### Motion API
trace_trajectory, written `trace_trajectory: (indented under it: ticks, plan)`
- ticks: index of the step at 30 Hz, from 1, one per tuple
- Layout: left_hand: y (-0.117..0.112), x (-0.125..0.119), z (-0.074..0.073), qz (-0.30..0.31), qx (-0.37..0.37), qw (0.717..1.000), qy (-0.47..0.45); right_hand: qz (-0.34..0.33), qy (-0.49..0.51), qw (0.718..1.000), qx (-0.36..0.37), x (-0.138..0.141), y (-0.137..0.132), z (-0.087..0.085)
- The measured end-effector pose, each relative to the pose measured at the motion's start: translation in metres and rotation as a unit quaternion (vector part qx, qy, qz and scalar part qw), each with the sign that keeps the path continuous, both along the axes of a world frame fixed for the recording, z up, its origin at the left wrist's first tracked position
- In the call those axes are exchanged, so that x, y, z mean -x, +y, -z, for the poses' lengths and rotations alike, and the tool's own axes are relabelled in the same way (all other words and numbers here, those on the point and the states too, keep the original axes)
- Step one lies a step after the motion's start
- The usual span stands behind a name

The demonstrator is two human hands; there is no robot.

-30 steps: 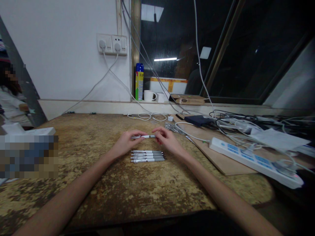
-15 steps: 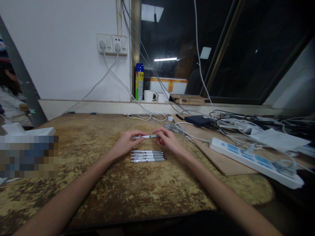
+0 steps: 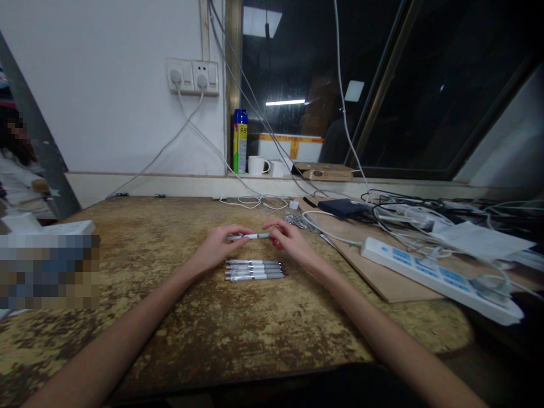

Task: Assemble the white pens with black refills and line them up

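A white and grey pen (image 3: 256, 236) lies level between my two hands, a little above or at the worn table top. My left hand (image 3: 219, 243) pinches its left end between thumb and fingers. At the grey right end, my right hand (image 3: 289, 241) closes its thumb and fingers on the pen; its tip is hidden behind them. Just nearer to me, several similar pens (image 3: 254, 271) rest side by side in a row on the table, all pointing the same way, with their grey grips to the right.
A white power strip (image 3: 442, 280) lies on a brown board (image 3: 382, 277) at the right, among tangled cables (image 3: 399, 212). A dark box (image 3: 342, 208) sits behind. Along the sill stand a spray can (image 3: 240, 141) and a white mug (image 3: 257, 165). A person (image 3: 19, 164) appears at far left.
Almost nothing differs. Both hands keep their hold on the pen in the same place, and the view has shifted very slightly.
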State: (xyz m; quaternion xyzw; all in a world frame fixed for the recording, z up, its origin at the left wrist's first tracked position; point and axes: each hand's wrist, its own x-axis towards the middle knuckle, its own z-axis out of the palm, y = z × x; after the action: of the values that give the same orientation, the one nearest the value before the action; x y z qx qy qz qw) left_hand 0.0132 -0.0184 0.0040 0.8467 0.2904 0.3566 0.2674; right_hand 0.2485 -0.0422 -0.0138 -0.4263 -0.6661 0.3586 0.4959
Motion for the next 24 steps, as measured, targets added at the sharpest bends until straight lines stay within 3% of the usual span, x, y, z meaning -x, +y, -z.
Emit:
trace_trajectory:
  ticks: [14,20,24]
  plan:
    - [-0.0011,0.0001,-0.0006,-0.002,0.009,1.000,-0.002,-0.007,0.000,1.000,0.026,0.0037,-0.0032,-0.0024]
    - [0.0001,0.0011,0.0014,0.001,0.010,1.000,-0.003,-0.005,-0.004,1.000,-0.008,0.0011,-0.0008,-0.0011]
    - [0.0005,0.0009,0.0019,0.006,0.017,1.000,-0.007,-0.017,-0.002,1.000,0.021,0.0007,0.0003,0.0012]
